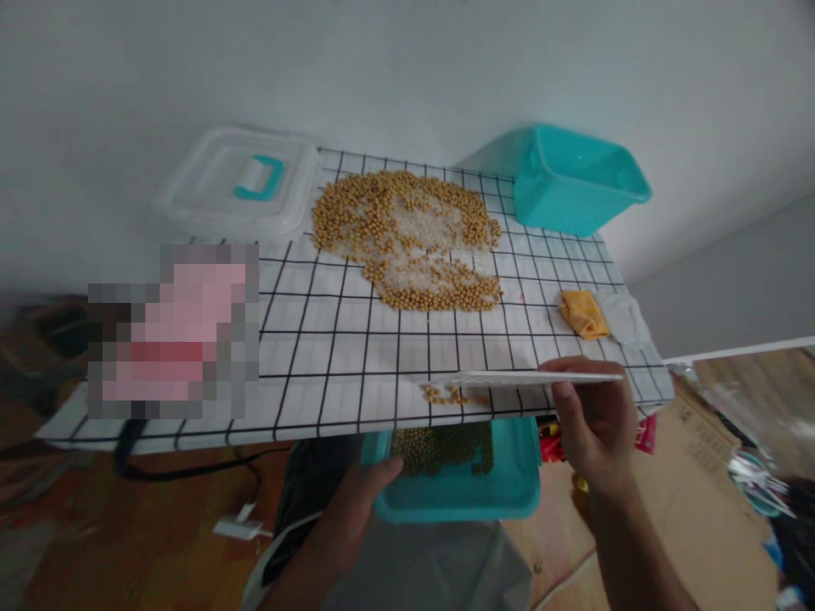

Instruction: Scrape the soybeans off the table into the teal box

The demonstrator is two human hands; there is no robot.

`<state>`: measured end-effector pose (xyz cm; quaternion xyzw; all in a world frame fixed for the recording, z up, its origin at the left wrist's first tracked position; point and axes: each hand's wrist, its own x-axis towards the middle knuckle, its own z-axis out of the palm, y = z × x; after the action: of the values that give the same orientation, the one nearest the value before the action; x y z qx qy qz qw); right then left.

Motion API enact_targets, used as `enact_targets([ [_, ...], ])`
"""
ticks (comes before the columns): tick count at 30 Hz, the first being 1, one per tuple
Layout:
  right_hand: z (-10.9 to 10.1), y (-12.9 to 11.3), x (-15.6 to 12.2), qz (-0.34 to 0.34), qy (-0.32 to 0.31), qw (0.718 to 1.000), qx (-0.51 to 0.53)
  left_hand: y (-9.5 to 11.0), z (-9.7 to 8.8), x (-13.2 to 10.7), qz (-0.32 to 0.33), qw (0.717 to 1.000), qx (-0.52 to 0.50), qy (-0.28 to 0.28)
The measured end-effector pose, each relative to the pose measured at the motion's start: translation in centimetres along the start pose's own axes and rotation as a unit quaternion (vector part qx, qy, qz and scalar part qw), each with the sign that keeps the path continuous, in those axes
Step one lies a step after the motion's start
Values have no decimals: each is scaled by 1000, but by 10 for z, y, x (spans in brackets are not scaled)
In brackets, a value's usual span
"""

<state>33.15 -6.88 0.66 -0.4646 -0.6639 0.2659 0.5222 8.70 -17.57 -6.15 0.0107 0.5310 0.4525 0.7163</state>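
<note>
My right hand [589, 424] grips a thin white flat card [535, 378] held edge-on over the front of the checked table [318, 356]. Right beside the card lies a small cluster of soybeans [444, 394] near the table's front edge. My left hand [356, 501] holds a teal tub [458, 488] just below that edge; it has soybeans in it. Farther back on the table spreads a big patch of soybeans mixed with white rice [407, 238].
A second teal tub [573, 182] stands at the back right corner. A clear lid with a teal handle [242, 182] lies at the back left. An orange cloth [584, 314] and a white one sit at the right. A blurred patch covers the left.
</note>
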Motion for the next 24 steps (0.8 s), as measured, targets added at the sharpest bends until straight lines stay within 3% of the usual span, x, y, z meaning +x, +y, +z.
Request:
enact_targets([
  [5, -1, -10, -13, 26, -53, 995, 75, 3, 1, 0, -3, 1000, 3, 13],
  [9, -7, -10, -12, 4, -26, 998, 60, 6, 2, -2, 16, 999, 19, 23],
  [14, -8, 9, 31, -47, 140, 988, -42, 2, 0, 0, 17, 999, 24, 26],
  [19, -5, 39, 82, -56, 176, 980, -66, -5, -3, 4, -11, 1000, -12, 16],
  [24, -2, 58, 97, -52, 150, 981, -109, -7, -3, 5, -33, 999, -21, 13],
])
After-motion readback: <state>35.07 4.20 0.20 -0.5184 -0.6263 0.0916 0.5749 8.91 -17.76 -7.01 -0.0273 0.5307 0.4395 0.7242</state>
